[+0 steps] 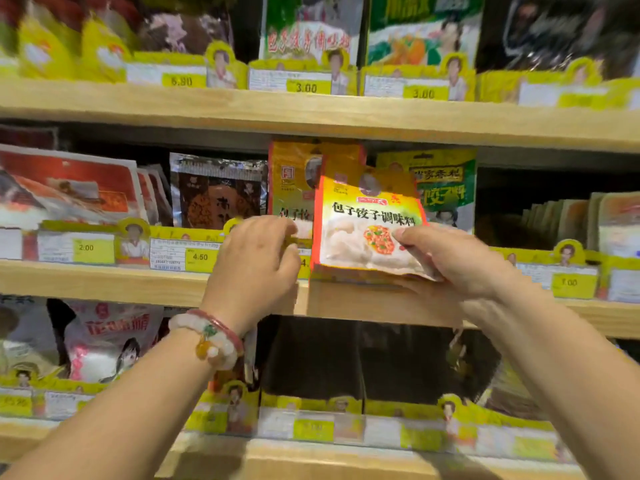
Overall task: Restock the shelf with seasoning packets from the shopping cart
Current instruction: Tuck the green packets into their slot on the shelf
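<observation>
A yellow and red seasoning packet (360,223) with a dumpling picture is tilted in front of the middle wooden shelf (104,282). My right hand (446,261) grips its lower right corner, thumb on the front. Behind it stands a matching packet (294,181) upright on the shelf. My left hand (256,258), with bead bracelets on the wrist, is at the yellow price rail just left of the held packet, fingers curled; whether it pinches anything is hidden. The shopping cart is out of view.
A green packet (446,188) stands right of the slot and a dark silver packet (218,192) left of it. Red packets (69,188) fill the far left. Upper shelf (311,112) and lower shelf (311,455) hold more packets behind yellow price tags.
</observation>
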